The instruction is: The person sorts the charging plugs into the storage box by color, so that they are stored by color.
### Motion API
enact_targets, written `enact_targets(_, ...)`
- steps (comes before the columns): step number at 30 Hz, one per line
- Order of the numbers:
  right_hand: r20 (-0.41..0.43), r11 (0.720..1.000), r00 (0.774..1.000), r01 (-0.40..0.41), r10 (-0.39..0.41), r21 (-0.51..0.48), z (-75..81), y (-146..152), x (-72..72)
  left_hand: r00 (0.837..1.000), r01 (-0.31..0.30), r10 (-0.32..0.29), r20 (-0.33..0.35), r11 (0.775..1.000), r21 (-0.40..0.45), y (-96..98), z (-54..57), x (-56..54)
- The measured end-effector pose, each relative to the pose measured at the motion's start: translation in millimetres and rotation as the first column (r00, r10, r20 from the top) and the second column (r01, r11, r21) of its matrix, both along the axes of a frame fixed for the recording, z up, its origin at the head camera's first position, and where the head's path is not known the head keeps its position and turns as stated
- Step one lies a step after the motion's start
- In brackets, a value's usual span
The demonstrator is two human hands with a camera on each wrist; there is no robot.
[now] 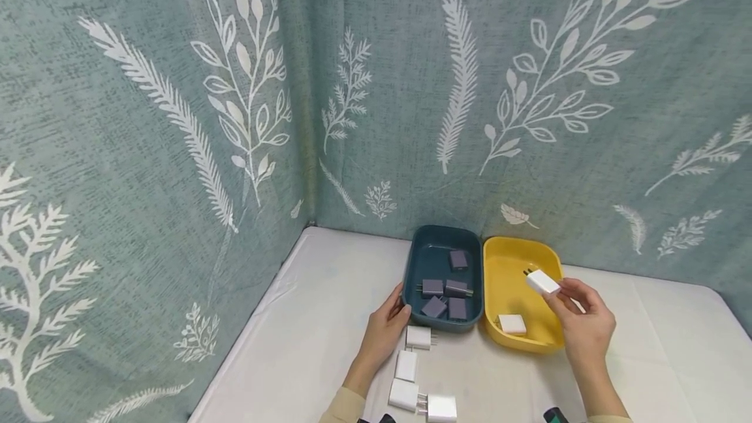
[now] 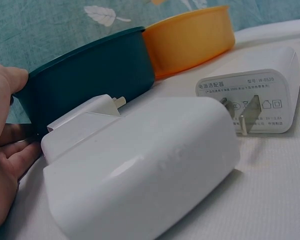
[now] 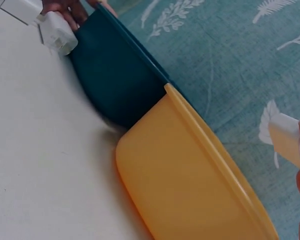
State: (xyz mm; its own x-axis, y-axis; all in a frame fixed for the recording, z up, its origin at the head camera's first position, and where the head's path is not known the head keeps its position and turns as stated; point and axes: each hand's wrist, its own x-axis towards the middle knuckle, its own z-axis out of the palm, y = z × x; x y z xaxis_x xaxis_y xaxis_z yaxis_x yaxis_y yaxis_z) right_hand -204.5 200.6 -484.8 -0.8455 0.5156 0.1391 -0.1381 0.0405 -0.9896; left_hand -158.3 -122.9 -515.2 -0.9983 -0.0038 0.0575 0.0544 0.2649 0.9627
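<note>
My right hand (image 1: 587, 325) pinches a white charger plug (image 1: 543, 282) by one end, above the right side of the yellow tub (image 1: 523, 345). Its metal prongs point left. Another white charger (image 1: 512, 324) lies inside that tub. Thumb at the rim, my left hand (image 1: 382, 331) grips the near left corner of the dark teal tub (image 2: 95, 67). Several dark purple-grey chargers (image 1: 435, 307) lie within the teal tub. In the right wrist view, the held charger (image 3: 289, 140) shows at the right edge between thumb and fingertips.
Several white chargers (image 1: 404, 394) lie on the white tablecloth (image 1: 499, 384) in front of the teal tub, close to my left forearm. The two tubs stand side by side. Behind the table hangs a green leaf-patterned curtain (image 1: 399, 96).
</note>
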Motion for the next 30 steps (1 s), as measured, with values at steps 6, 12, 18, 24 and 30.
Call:
enact_targets(6,-0.015,1.000,1.000,-0.003,0.003,0.016,-3.3,-1,-0.9,1.000,-0.016,0.016,-0.009,1.000,0.014,0.5,-17.3,-4.3)
enact_targets(12,-0.050,1.000,0.999,-0.017,0.018,0.025,-5.2,-1,-3.0,0.999,-0.024,0.024,-0.025,1.000,0.003,-1.5,-42.6,-14.1)
enact_targets(18,-0.059,0.998,0.998,-0.023,0.026,0.055,-6.5,0,-2.4,0.999,-0.021,0.020,-0.037,1.000,-0.009,-3.4,-44.0,-16.8)
enact_targets(24,-0.036,0.990,0.999,-0.003,0.008,0.144,-10.3,0,1.9,0.999,-0.025,0.025,-0.025,1.000,-0.005,-0.8,-30.0,-11.1)
enact_targets(30,-0.042,0.986,0.999,-0.006,0.013,0.169,-12.7,0,4.1,1.000,-0.004,0.004,-0.018,1.000,-0.007,-0.1,-4.6,-1.3)
